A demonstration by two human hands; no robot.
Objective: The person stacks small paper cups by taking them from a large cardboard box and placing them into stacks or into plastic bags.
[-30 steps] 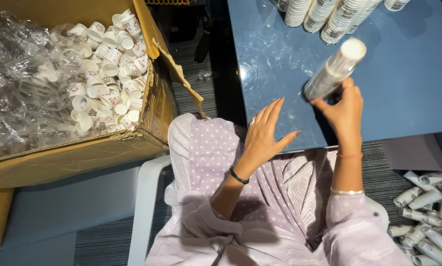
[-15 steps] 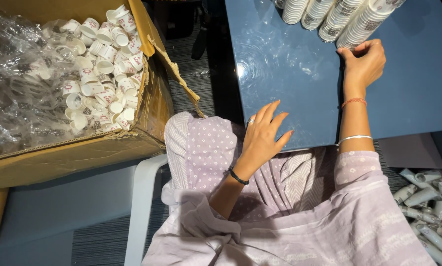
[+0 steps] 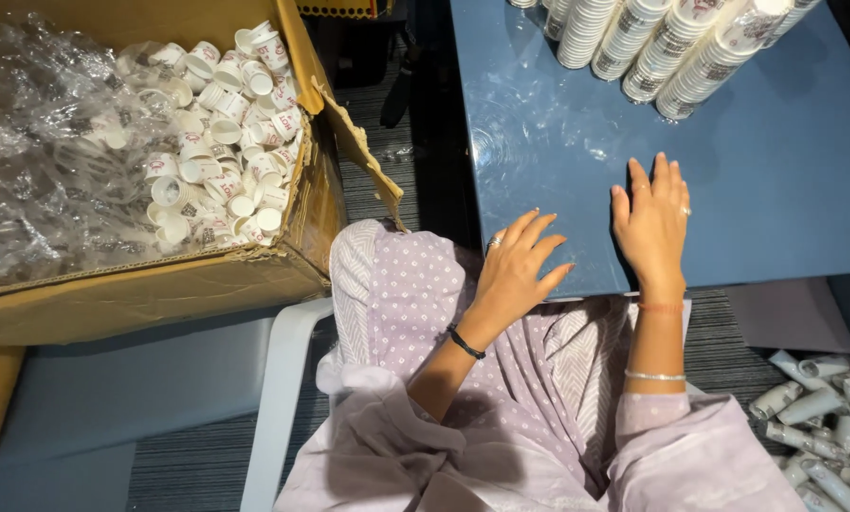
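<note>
Resting flat on the blue worktop (image 3: 785, 180), the right hand (image 3: 654, 224) has its fingers (image 3: 641, 185) stretched out and close together with nothing in them, and the left hand (image 3: 518, 267) sits at the worktop's near edge, fingers loosely spread and empty too, over the lilac dotted clothing on the lap (image 3: 415, 294). Nearest stuff is the sleeves of stacked paper cups (image 3: 662, 47) lying along the far side of the worktop, well apart from both hands. Off to the left there's a big cardboard box (image 3: 207, 284) full of loose little white cups (image 3: 226, 142) and crumpled clear plastic (image 3: 55, 161), plus more cup stacks on the floor at the lower right (image 3: 823, 417).
</note>
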